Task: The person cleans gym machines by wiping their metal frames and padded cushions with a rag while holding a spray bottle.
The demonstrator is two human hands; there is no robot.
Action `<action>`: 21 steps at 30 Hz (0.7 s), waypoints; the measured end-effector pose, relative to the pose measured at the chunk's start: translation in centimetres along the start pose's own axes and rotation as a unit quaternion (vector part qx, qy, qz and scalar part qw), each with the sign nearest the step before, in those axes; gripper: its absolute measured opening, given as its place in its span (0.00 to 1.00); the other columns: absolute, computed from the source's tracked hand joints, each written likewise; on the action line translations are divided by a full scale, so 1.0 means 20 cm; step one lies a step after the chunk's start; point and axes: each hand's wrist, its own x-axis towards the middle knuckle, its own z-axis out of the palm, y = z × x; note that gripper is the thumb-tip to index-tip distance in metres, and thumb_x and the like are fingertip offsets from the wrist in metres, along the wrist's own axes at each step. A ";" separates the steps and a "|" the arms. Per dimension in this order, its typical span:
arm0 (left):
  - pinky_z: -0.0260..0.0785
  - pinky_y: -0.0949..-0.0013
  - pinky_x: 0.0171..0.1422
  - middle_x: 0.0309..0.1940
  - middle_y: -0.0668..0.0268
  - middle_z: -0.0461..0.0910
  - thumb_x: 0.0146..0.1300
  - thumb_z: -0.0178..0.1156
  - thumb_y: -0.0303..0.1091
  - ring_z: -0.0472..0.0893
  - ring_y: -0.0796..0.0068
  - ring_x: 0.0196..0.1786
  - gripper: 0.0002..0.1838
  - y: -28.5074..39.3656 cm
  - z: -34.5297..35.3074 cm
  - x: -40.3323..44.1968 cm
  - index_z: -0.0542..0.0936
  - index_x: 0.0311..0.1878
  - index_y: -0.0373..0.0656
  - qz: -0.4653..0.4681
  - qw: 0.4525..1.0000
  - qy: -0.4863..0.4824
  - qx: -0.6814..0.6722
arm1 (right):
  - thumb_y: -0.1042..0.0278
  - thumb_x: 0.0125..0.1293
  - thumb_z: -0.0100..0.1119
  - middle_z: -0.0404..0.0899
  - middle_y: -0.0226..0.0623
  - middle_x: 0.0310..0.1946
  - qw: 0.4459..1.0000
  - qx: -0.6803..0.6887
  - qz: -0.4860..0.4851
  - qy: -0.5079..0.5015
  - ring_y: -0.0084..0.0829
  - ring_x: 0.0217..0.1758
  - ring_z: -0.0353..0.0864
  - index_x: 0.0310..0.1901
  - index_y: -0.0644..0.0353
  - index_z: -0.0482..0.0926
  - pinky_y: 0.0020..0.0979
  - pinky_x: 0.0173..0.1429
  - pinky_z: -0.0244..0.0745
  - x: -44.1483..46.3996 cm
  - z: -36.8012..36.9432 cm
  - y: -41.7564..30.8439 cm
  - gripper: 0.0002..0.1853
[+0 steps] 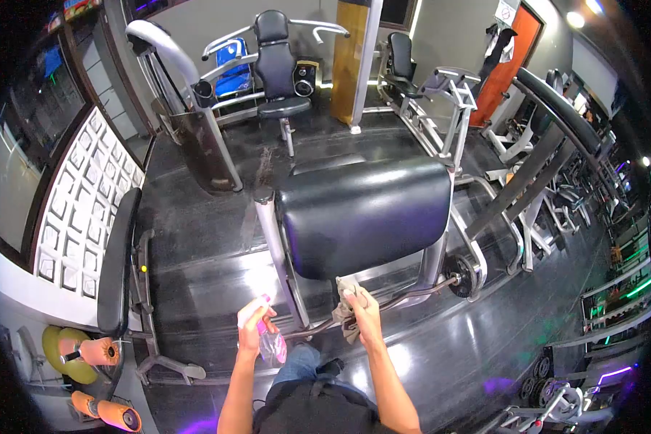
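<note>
In the head view, my left hand (pixel 253 320) is closed around a spray bottle (pixel 273 347) with a pink top and a clear body holding pinkish liquid. My right hand (pixel 364 307) grips a crumpled greyish-beige cloth (pixel 346 315). Just beyond the cloth is a large black padded cushion (pixel 365 217) on a metal frame. A curved bar (pixel 412 292) runs below the pad, passing behind the cloth, with a dark weight plate (pixel 458 276) at its right end.
A seated machine (pixel 282 107) stands ahead, near a wooden pillar (pixel 351 61). At left is a narrow black bench (pixel 118 260), with orange foam rollers (pixel 119 416) below it. More machines and an inclined black pad (pixel 560 112) line the right side.
</note>
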 end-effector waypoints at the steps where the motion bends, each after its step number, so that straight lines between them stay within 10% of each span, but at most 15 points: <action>1: 0.76 0.67 0.26 0.29 0.60 0.79 0.67 0.55 0.35 0.75 0.75 0.18 0.13 0.01 -0.03 0.00 0.78 0.43 0.32 -0.004 1.000 0.002 -0.001 | 0.62 0.63 0.66 0.81 0.32 0.46 0.999 -0.048 0.001 -0.015 0.23 0.48 0.77 0.49 0.63 0.82 0.27 0.53 0.72 0.03 0.04 -0.01 0.16; 6: 0.76 0.69 0.26 0.30 0.60 0.79 0.66 0.56 0.33 0.75 0.76 0.19 0.10 0.09 -0.02 0.09 0.78 0.42 0.34 -0.015 1.000 -0.005 -0.008 | 0.64 0.56 0.72 0.82 0.39 0.42 0.908 -0.339 -0.238 -0.070 0.32 0.46 0.83 0.46 0.62 0.85 0.31 0.52 0.76 0.16 0.33 -0.06 0.18; 21: 0.76 0.72 0.26 0.29 0.63 0.80 0.67 0.58 0.36 0.75 0.79 0.18 0.11 0.18 -0.08 0.56 0.79 0.41 0.35 -0.031 0.996 -0.085 0.008 | 0.69 0.57 0.69 0.82 0.40 0.44 0.810 -0.431 -0.383 0.109 0.42 0.48 0.81 0.43 0.57 0.83 0.37 0.54 0.75 0.78 0.55 -0.22 0.12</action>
